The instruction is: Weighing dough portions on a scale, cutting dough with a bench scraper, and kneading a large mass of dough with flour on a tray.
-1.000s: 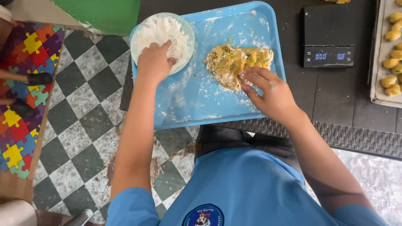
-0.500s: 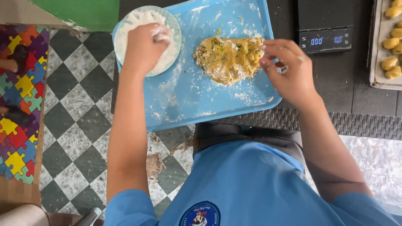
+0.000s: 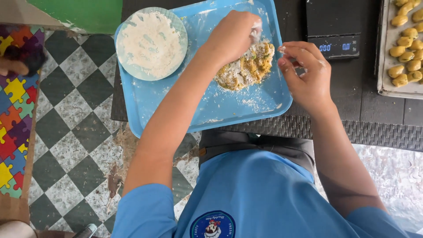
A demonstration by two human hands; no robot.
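Dusting dough (image 3: pixel 246 68): left hand (image 3: pixel 233 35) pinched, seemingly holding flour.

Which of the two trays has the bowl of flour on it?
The blue tray on the left; the flour bowl sits in its corner. The metal tray at the right edge carries only small yellow dough pieces.

Screens: one. Your black digital scale (image 3: pixel 333 26) stands on the dark table at the top of the view, just right of the blue tray (image 3: pixel 229 108); its narrow rectangular display (image 3: pixel 335 46) runs along the near edge and glows with pale blue digits.

Labels: one. Your blue shirt carries a round dark-blue badge (image 3: pixel 212 224) with a small figure at its centre.

Packages: none.
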